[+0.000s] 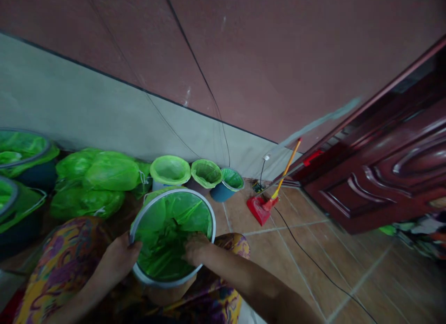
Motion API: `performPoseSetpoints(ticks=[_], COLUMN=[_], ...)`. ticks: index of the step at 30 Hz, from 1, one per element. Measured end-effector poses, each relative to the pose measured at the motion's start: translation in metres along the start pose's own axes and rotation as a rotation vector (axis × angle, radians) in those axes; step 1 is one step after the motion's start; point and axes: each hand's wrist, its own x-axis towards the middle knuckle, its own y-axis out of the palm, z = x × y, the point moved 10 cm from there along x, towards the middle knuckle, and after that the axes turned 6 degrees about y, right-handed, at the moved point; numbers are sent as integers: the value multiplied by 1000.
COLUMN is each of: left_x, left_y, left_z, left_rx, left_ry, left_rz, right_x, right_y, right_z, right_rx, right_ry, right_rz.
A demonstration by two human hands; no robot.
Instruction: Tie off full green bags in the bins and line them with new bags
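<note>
The bucket (213,219) stood at the near centre, between the knees of the seated person, its grey rim tipped toward the viewer. A green liner (156,222) covered its inside; whether anything lay at the bottom could not be told, as that part was dark and blurred.

The left hand (121,254) had its grip closed on the left side of the rim, thumb over the edge. The right hand (197,247) reached in over the right side, fingers down among the folds; how far its grip was open, or whether it pinched the plastic, I could not tell. The step in hand looked like working the liner inside the bucket; the next move, I judged, called for a steady rim.

Just beyond stood a pale bucket (160,185), a brown bucket (198,188) and a blue bucket (221,194), each lined in green. Left of them lay puffed green bags (111,171), contents unclear. At the far left, a dark bucket (38,175) held bunched green plastic. Right of the blue bucket, a red dustpan (259,210) rested on the tiled floor (296,259).
</note>
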Motion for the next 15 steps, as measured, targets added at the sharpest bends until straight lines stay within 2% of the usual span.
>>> performPoseSetpoints(ticks=[2, 4, 6, 9, 12, 15], left_x=[1, 1, 2, 1, -3, -7], left_y=[0, 1, 4, 4, 2, 0], left_z=[3, 7, 11, 12, 9, 3], left_rx=[25, 41, 28, -29, -59, -33], left_ry=[7, 7, 11, 30, 32, 20], left_rz=[-24, -32, -13, -8, -37, -52], right_x=[2, 1, 0, 1, 14, 30], right_y=[18, 22, 12, -17, -31, -38], right_z=[0, 1, 4, 1, -35, -66], right_rx=[-70, -65, 17, 229, 456, 556], right_ry=[-21, -29, -44, -68, 134, 316], right_rz=[127, 191, 160, 1, -75, -133])
